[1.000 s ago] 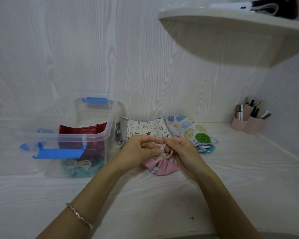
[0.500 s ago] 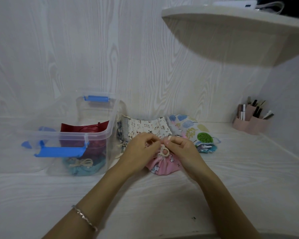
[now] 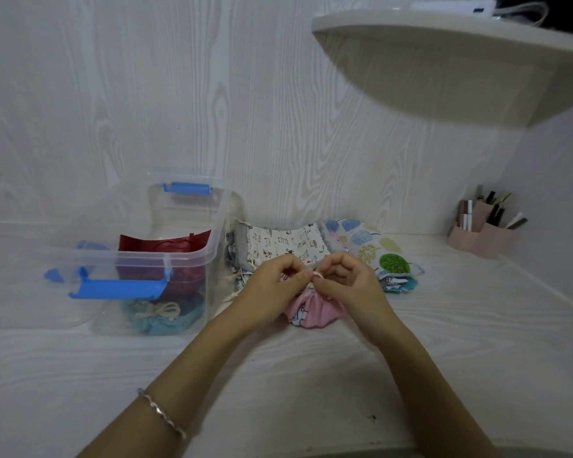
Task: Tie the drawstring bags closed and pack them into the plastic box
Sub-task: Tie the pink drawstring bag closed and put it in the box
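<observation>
A pink printed drawstring bag (image 3: 306, 314) lies on the white desk, its mouth gathered. My left hand (image 3: 275, 285) and my right hand (image 3: 348, 285) meet just above it, each pinching the cream drawstring (image 3: 317, 275) at the bag's neck. Behind them lie a cream animal-print bag (image 3: 285, 244) and a bag with coloured trees (image 3: 374, 246). The clear plastic box (image 3: 192, 259) with blue latches stands to the left. Inside it sit a red bag (image 3: 166, 246) and a tied teal bag (image 3: 161, 317).
The box's clear lid (image 3: 30, 259) with blue clips lies left of the box. A pink holder (image 3: 483, 236) with pens stands at the back right by the side wall. A rounded shelf (image 3: 444, 54) overhangs the upper right.
My fingers have worked the drawstring at the pink bag's neck, and both hands have come closer together above it. The bag itself has stayed in place.
</observation>
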